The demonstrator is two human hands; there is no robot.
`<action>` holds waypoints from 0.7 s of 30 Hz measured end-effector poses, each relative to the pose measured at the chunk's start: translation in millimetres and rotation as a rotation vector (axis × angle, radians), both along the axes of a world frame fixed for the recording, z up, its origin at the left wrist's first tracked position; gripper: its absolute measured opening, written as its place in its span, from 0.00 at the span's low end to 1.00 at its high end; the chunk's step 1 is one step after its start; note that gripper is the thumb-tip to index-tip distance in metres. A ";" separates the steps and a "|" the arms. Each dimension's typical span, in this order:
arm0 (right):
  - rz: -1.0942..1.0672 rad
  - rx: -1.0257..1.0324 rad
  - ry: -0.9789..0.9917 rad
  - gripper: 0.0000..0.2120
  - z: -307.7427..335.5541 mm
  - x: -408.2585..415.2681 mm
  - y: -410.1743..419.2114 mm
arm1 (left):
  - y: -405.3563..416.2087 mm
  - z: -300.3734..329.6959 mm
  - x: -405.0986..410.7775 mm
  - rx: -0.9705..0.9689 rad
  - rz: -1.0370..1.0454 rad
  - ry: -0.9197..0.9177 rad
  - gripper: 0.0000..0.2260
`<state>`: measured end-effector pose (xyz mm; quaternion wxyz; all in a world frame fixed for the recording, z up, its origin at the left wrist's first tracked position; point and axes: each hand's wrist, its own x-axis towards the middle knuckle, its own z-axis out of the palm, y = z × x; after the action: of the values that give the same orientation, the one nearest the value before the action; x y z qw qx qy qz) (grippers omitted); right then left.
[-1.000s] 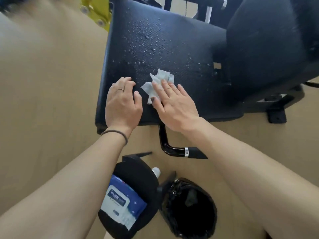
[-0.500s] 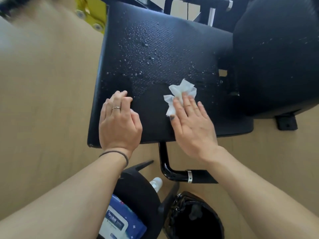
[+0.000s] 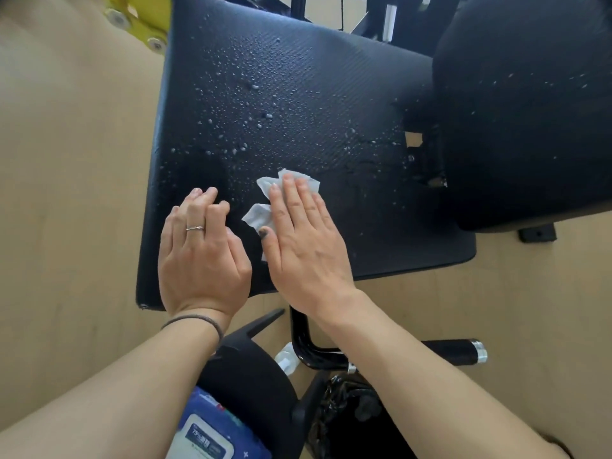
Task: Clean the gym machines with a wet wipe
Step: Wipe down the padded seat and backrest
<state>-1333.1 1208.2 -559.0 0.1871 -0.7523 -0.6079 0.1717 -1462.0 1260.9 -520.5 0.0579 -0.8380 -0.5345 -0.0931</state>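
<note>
One white crumpled wet wipe (image 3: 285, 193) lay on the black textured seat pad (image 3: 298, 104), near its front edge, long axis running roughly front-to-back. Right hand (image 3: 304, 240) pressed it flat, fingers straight and together. Left hand (image 3: 202, 250) rested just beside it on the pad, fingers loosely curled, holding nothing; one ring, one wrist band. Water droplets beaded over the pad's far half. One blue wipes pack (image 3: 215, 432) sat below on a black stool.
</note>
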 end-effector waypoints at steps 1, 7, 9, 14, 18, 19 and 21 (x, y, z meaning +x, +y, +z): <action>0.010 0.000 -0.022 0.31 -1.7 0.0 -0.3 | -0.2 0.3 0.4 0.000 -0.002 0.001 0.16; -0.124 -0.100 -0.085 0.29 -22.5 46.6 -23.7 | -1.2 1.9 1.2 -0.015 -0.001 -0.004 0.16; -0.353 -0.151 -0.055 0.30 -34.4 76.8 -42.5 | -1.3 1.8 1.7 -0.017 -0.005 -0.001 0.16; -0.366 -0.072 0.091 0.35 -16.3 36.7 -24.1 | -1.3 1.2 1.3 -0.010 -0.009 0.004 0.16; -0.054 -0.086 0.056 0.31 -5.0 5.2 -39.1 | -1.3 0.5 1.2 -0.002 -0.010 0.005 0.15; -0.033 -0.099 0.003 0.30 -10.7 19.9 -47.2 | -1.2 0.9 1.2 -0.009 -0.008 0.008 0.15; -0.123 -0.143 -0.069 0.30 -30.0 62.2 -63.0 | -1.5 2.5 1.6 -0.027 -0.001 0.017 0.16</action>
<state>-1271.0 1145.2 -589.0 0.1221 -0.8052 -0.5528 0.1766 -1460.4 1259.5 -518.0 0.0510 -0.8398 -0.5347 -0.0788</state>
